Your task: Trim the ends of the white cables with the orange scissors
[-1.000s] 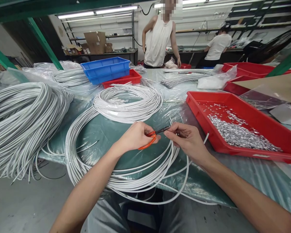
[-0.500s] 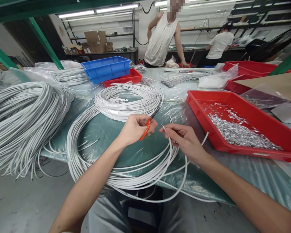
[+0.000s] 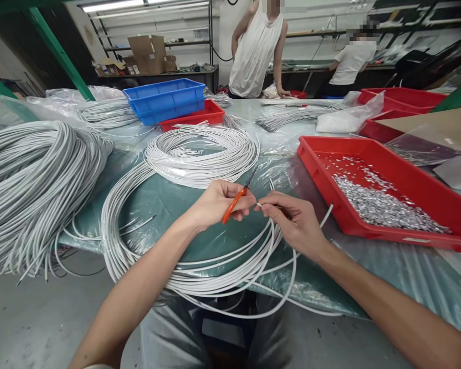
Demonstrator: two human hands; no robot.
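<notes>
The left hand (image 3: 230, 202) has its fingers curled round an orange-handled tool (image 3: 232, 206), blades angled away toward the far edge of the bench (image 3: 176, 215); the right hand (image 3: 294, 218) pinches a white cable (image 3: 258, 204) just behind its tip. That tip points at the left fingertips, above the large coil (image 3: 117, 220) whose near side overhangs the bench's near edge; whether they touch it cannot be told. The step in hand appears to be close fingertip work on the cable end. The next move calls for a firm right pinch, the end kept exposed, and the blades controlled. Toward the bench's right edge sits a red tray (image 3: 372, 233) of small silvery pieces (image 3: 388, 210).
</notes>
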